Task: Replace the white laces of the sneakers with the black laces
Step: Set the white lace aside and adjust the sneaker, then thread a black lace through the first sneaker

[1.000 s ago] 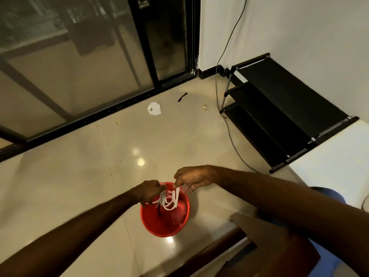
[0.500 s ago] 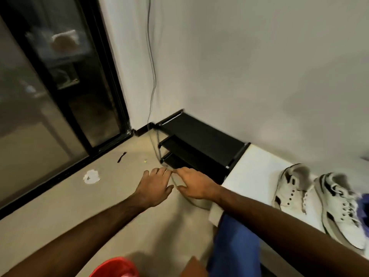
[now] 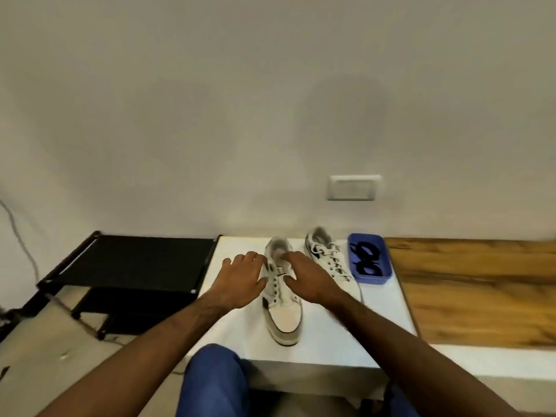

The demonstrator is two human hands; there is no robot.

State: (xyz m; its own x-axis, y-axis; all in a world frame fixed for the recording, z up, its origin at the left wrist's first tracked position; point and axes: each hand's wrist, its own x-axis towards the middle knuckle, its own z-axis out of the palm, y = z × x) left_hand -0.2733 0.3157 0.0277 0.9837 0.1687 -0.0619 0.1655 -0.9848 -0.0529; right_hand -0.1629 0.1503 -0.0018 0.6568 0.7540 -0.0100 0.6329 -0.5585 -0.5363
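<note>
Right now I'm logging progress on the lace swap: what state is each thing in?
Near sneaker: upright on the white table, eyelets empty, no lace.
Far sneaker: upright, white laces still in.
Black laces: coiled in the blue tray, untouched.
Left hand: fingers spread, at the near sneaker's side.
Right hand: fingers relaxed, over its tongue.
Black rack: shelves bare.

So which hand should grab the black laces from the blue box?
Probably the right hand. The blue box with the black laces sits on its side, past the laced sneaker; the left hand is farther away.
</note>
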